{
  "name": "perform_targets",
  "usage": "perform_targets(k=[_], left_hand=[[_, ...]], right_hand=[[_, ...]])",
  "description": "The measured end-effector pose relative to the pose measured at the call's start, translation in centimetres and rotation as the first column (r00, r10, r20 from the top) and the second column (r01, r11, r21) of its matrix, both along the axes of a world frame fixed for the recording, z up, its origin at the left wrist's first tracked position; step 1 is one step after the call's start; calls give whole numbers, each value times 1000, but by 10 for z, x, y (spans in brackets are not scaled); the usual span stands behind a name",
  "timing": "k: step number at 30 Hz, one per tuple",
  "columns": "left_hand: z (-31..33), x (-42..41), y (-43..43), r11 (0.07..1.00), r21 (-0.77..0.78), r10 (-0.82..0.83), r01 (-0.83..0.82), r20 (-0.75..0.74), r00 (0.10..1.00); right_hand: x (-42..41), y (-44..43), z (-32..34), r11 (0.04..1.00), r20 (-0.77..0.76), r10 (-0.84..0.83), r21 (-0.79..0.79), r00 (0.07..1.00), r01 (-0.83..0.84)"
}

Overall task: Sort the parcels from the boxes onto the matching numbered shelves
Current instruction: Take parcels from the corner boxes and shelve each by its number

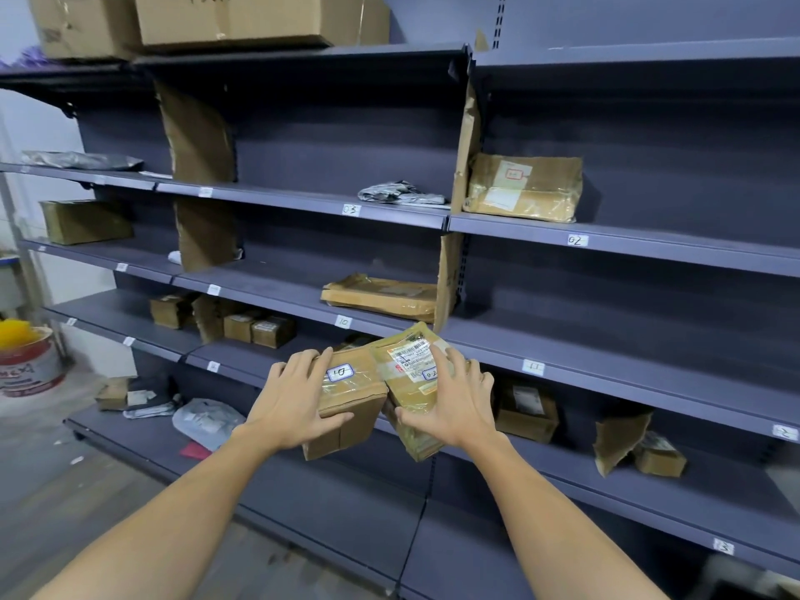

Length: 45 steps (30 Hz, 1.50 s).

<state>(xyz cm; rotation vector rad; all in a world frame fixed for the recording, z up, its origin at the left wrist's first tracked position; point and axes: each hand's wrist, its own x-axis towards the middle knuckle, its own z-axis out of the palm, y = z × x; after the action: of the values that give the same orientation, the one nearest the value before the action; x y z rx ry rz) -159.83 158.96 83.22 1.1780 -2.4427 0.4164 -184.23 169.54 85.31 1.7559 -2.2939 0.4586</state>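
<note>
My left hand (pixel 294 400) grips a small brown cardboard parcel (pixel 350 409) with a handwritten label on its top face. My right hand (pixel 454 400) holds a flat tape-wrapped parcel (pixel 411 361) bearing a printed shipping label and a small tag that seems to read 02. Both parcels touch each other in front of the dark blue shelving, just below the shelf edge tagged 10 (pixel 343 322). The shelf tagged 02 (pixel 578 240) is up to the right, with a taped brown parcel (pixel 524 192) on it. Tags 03 (pixel 351 209) and 11 (pixel 533 367) mark other shelves.
Cardboard dividers (pixel 199 136) split the shelves. A flat parcel (pixel 381 296) lies on shelf 10; small boxes (pixel 259 329) sit lower left. A grey bag (pixel 402 193) rests on shelf 03. Large cartons (pixel 233 19) sit on top. A red-and-white bucket (pixel 26 361) stands at the left.
</note>
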Motion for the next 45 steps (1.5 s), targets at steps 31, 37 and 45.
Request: perform_targets(k=[31, 37, 45], left_hand=[[71, -43, -233, 989, -103, 101, -109, -84, 991], [88, -62, -291, 982, -125, 115, -140, -189, 975], [94, -93, -366, 998, -30, 45, -54, -257, 965]], right_hand=[[-38, -240, 29, 987, 17, 25, -159, 1000, -22], [-51, -282, 42, 982, -11, -22, -187, 1000, 20], [-51, -329, 51, 956, 0, -183, -231, 983, 179]])
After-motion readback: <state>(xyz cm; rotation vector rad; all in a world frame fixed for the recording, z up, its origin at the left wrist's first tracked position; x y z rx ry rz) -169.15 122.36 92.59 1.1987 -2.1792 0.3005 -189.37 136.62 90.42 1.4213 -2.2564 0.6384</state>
